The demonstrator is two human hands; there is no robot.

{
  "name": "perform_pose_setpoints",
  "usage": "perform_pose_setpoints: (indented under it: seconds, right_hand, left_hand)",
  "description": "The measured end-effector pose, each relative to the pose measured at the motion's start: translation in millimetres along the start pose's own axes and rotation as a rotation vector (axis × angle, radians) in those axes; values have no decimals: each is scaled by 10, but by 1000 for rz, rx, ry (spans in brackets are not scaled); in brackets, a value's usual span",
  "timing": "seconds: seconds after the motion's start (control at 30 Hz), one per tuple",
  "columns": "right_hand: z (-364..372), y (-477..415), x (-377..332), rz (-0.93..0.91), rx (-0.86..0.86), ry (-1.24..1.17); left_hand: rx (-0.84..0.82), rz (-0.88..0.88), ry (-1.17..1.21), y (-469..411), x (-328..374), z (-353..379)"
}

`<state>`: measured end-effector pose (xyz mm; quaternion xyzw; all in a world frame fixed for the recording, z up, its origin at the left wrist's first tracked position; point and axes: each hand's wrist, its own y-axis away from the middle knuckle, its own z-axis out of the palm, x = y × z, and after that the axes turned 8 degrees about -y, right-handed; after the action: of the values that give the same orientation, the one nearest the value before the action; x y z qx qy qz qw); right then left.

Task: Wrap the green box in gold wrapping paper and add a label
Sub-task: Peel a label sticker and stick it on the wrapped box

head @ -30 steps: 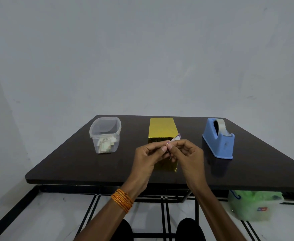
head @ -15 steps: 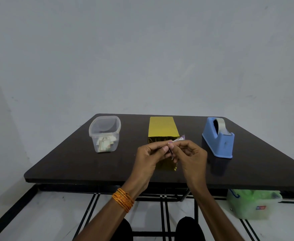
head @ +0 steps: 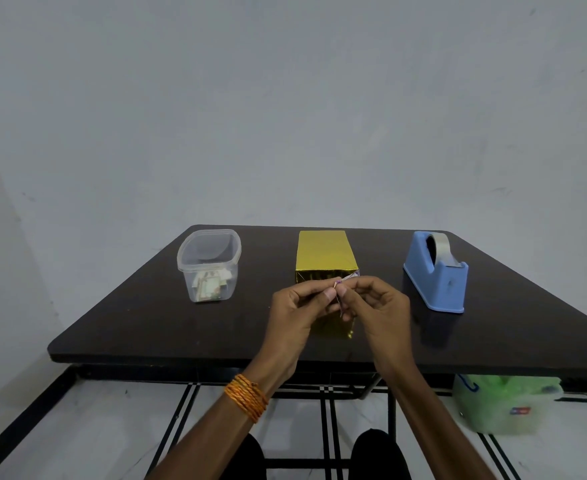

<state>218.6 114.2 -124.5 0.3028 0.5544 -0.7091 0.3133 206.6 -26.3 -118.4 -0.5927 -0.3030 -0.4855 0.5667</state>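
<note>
gold-wrapped box (head: 325, 252) stands mid-table. before it, left hand (head: 297, 310) and right hand (head: 378, 306) pinch a small label (head: 347, 277), detail unclear, between fingertips. bare tabletop (head: 146, 323) separates box from clear tub (head: 209, 261) and tape dispenser (head: 436, 271); wrists cross the front edge.

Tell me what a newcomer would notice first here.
The gold-wrapped box stands at the middle of the dark table, shiny against it. In front of it, the left hand and right hand pinch a small label together. A blue tape dispenser sits to its right, a clear tub to its left.
</note>
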Motion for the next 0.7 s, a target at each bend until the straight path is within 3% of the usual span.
perform_pose_setpoints:
  seconds: [0.7]
  right_hand:
    - [-27,-27,23,89,5,-138]
  left_hand:
    - [6,112,-192,-17,-4,-23]
